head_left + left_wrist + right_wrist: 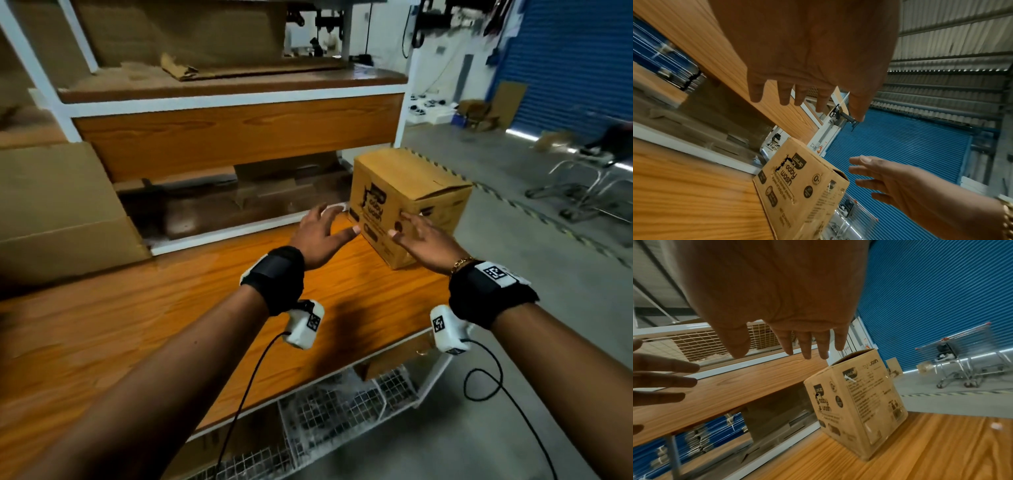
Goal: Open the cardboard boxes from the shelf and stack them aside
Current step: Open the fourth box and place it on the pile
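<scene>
— Both forearms fill the near view, and beyond them my left hand (pixel 320 233) and right hand (pixel 423 241) are spread flat, fingers straight, holding nothing.

— Where's the box?

— Just ahead of my fingertips. The cardboard box (pixel 407 205) stands upright on the desk (pixel 171 315), out by its far right corner. My right hand is level with its printed front face, my left is just off its left edge. From the wrist views I'd say neither hand is actually touching it.

— Is it opened?

— The right wrist view shows a dark gap at the top, so it looks open there; I can't tell about the flaps.

— What worries you?

— It sits close to the desk's right edge. If my left hand meets it first, I'd judge it could slide or tip away from me towards the floor. It looks light, so an uneven squeeze could also buckle the walls. The shelf (pixel 236 137) board hangs just beyond my left hand, and lifting too steeply could knock the box against it.
</scene>
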`<state>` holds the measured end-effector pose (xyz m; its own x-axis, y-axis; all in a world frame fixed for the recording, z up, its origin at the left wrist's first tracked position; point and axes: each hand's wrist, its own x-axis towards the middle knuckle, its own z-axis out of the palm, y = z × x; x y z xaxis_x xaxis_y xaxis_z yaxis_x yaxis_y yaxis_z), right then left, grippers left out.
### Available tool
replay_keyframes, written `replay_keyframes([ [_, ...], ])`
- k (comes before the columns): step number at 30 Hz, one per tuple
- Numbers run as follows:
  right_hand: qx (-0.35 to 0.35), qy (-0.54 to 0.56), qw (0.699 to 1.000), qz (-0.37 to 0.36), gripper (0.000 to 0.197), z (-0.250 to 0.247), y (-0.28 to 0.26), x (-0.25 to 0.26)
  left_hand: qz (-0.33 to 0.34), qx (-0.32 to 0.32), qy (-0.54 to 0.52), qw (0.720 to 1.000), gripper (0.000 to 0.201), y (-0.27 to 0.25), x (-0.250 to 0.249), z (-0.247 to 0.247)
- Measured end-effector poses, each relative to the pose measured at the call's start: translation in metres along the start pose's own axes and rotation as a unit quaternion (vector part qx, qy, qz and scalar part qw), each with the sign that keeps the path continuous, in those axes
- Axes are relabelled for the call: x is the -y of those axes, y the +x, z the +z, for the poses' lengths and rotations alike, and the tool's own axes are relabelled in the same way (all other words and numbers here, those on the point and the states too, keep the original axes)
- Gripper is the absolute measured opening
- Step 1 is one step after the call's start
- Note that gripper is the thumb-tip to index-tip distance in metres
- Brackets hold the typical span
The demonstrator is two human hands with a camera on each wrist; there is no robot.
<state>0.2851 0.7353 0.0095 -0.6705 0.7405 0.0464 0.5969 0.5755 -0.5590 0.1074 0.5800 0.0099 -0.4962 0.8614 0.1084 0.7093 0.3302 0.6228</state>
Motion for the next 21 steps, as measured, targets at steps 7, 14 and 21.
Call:
replay_keyframes([
  [7,-0.011,0.005,1.0,-0.019,0.068,-0.032,0.098,-0.056,-0.042,-0.008,-0.034,0.999,0.072,0.07,-0.018,0.04],
  [14,-0.03,-0.01,0.999,-0.022,0.071,-0.077,0.192,-0.12,-0.084,-0.005,-0.063,0.994,0.069,0.13,-0.047,0.082],
  [21,0.037,0.101,0.994,0.005,0.069,-0.09,0.242,-0.181,-0.134,0.006,-0.125,0.983,0.066,0.182,-0.077,0.129],
])
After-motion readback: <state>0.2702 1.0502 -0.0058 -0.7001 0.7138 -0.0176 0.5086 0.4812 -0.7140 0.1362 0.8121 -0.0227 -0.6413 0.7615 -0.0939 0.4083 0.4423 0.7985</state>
